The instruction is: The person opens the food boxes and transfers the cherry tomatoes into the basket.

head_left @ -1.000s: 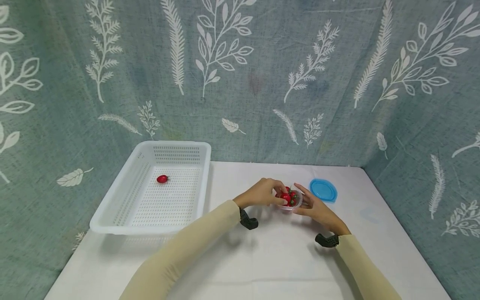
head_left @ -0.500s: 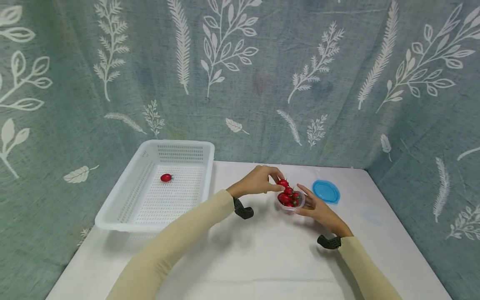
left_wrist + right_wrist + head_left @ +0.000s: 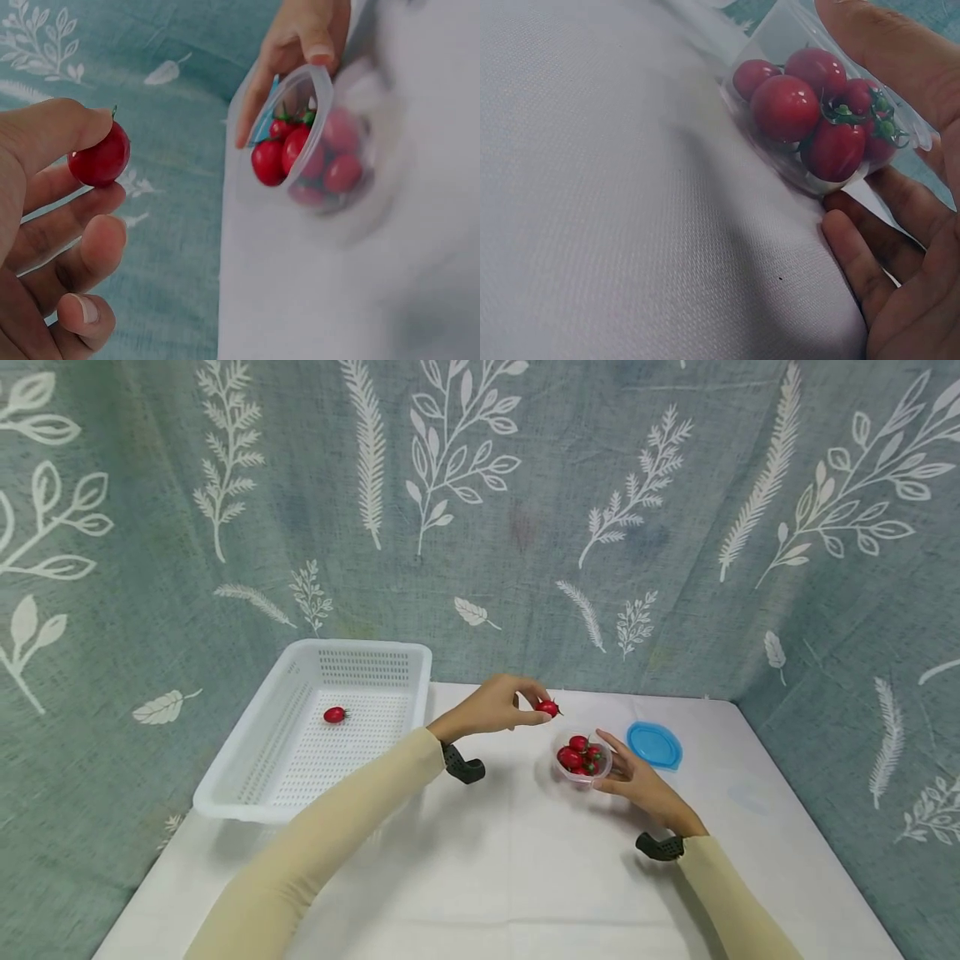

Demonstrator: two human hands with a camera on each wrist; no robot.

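Left hand (image 3: 491,707) pinches a cherry tomato (image 3: 547,707) between thumb and fingertips, lifted above the counter (image 3: 525,877) near its back edge. Right hand (image 3: 637,781) cups the clear tub (image 3: 582,760) of tomatoes, fingers curled round its wall; the tub's far side is blurred in the left wrist view. The tomatoes at the bottom are hidden.

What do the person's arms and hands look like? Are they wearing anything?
Both arms wear long, snug, pale cream sleeves that reach to the wrists. Each wrist has a small black gadget strapped under it: one by the left hand and one by the right hand. The hands are bare, with no gloves or rings showing, and the fingernails are short and plain.
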